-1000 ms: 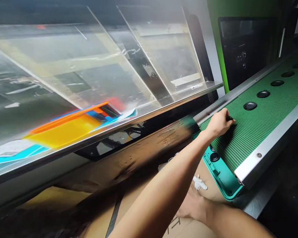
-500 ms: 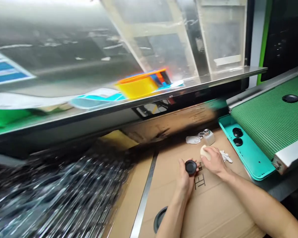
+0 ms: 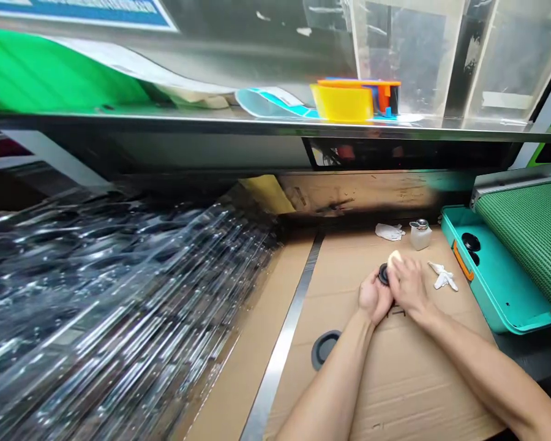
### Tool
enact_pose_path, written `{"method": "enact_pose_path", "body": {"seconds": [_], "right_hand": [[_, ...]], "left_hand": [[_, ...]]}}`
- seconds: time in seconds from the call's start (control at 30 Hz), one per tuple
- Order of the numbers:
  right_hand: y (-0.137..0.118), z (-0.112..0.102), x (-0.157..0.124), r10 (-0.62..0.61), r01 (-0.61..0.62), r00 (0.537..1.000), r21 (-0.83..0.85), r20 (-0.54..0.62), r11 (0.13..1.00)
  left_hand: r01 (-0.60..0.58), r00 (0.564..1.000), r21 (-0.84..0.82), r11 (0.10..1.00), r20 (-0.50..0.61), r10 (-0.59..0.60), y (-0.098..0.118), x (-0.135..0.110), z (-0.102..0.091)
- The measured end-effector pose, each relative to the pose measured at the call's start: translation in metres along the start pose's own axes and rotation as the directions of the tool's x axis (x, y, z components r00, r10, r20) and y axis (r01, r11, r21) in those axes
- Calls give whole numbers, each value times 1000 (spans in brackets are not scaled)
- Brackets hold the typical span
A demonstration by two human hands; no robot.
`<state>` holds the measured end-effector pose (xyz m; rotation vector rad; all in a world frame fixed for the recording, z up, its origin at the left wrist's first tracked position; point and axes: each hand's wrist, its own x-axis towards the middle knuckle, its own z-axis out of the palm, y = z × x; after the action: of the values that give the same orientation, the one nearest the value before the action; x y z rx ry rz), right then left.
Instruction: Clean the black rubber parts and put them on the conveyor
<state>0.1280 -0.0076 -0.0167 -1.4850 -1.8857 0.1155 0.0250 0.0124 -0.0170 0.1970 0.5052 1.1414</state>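
Note:
Above the cardboard sheet (image 3: 344, 275) my left hand (image 3: 373, 296) is closed around a small round black part (image 3: 384, 274), shaped like a shallow cup or cap. My right hand (image 3: 408, 285) grips a cream-coloured pad (image 3: 394, 258), perhaps a sponge or folded cloth, and holds it against or just over the black part. The hands meet and hide much of the part. On the cardboard by my left forearm lies a larger dark ring-shaped piece (image 3: 325, 349). A crumpled white glove or cloth (image 3: 443, 277) rests right of my right hand.
Behind my hands stand a small translucent bottle with a metal top (image 3: 420, 235) and a white cloth (image 3: 389, 231). A teal tray (image 3: 517, 300) with black parts sits below the green conveyor belt (image 3: 532, 214). Stacked clear plastic trays (image 3: 133, 306) fill the left. A metal shelf (image 3: 257, 125) crosses above.
My right hand has brought the cream pad over to the black part in my left hand; before, they were apart. The camera view has turned left and levelled.

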Motion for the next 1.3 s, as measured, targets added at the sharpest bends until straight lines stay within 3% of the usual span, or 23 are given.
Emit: {"method": "enact_pose_path", "body": {"seconds": [0.1,0.23,0.33,0.47,0.57,0.7,0.77,0.97,1.07,1.23,1.3], "right_hand": [[-3,-1,2,-110,111,993,-6,45,994],[-3,0,8,-8,11,999,-81,35,997],[-2,6,12,-167,172,980,-36,109,985],[-5,10,8,-42,50,995,-85,93,995],[-4,8,2,-173,183,972,-51,158,982],[8,-4,5,-4,8,997,-44,83,999],[14,-12,5,7,-10,998,49,60,999],[21,-29,4,44,-96,978,250,204,963],[22,-30,8,45,-138,958,315,285,939],[14,-18,11,160,-241,965,469,206,850],[14,-18,11,146,-255,957,491,249,833]], "left_hand": [[-3,1000,-6,1000,-10,3,1,5,1],[-5,1000,-25,1000,-19,4,7,7,3],[-8,998,-12,1000,-63,7,15,6,4],[-35,996,44,998,-86,39,22,4,4],[7,997,89,996,-80,0,21,2,3],[-39,994,147,988,-96,53,16,4,2],[-38,995,147,988,-91,52,13,2,4],[-65,996,96,993,-48,70,9,2,5],[-72,996,94,993,-46,76,7,4,2],[-52,998,158,986,-9,54,1,1,5],[-41,999,176,984,-21,45,0,0,5]]}}
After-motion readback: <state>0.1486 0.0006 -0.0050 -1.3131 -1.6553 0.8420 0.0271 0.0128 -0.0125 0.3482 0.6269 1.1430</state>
